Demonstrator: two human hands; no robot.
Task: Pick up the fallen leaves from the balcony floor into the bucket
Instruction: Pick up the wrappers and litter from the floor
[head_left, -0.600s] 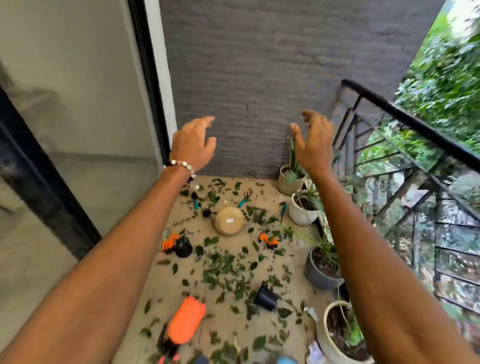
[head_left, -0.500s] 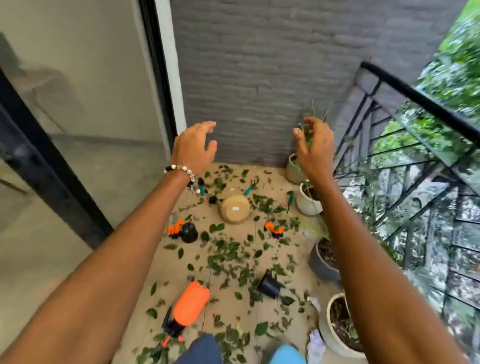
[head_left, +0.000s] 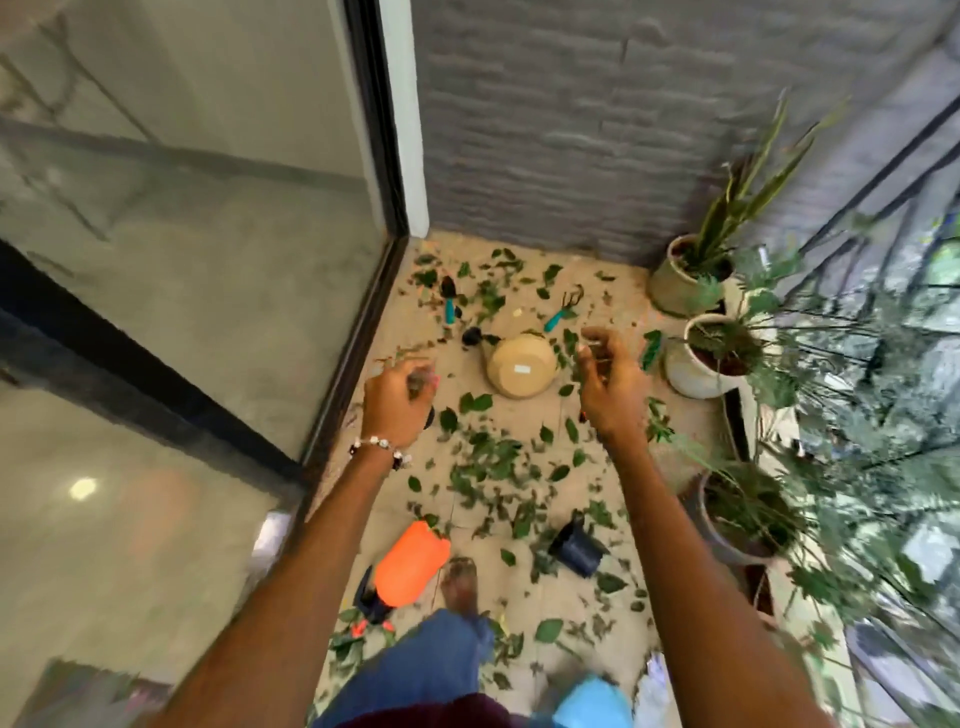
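Head view, left to right: glass sliding door (head_left: 197, 291) with dark frame along the left side; left hand (head_left: 397, 397) raised over the floor beside the door track, beaded bracelet (head_left: 376, 447) on the wrist, fingers loosely curled and blurred, holding nothing that can be made out; two teal-handled garden tools on the tiles, a small trowel (head_left: 448, 301) and a hand rake (head_left: 563, 306); one orange sprayer bottle (head_left: 410, 564) lying near a bare foot (head_left: 460, 577); fallen leaves (head_left: 488, 462), too many to count, scattered over the balcony floor (head_left: 519, 519) from the grey brick wall (head_left: 597, 119) down to the feet; one tan bucket (head_left: 521, 365) tipped over, bottom facing up, between the two hands; one small black pot (head_left: 576, 545) on its side; right hand (head_left: 610, 382) raised just right of the bucket, fingers half curled and apart, grip impossible to tell through blur; four potted plants in a row along the black railing (head_left: 883, 156), among them a snake plant (head_left: 691, 270) in the corner and a white pot (head_left: 698, 356) next to it.
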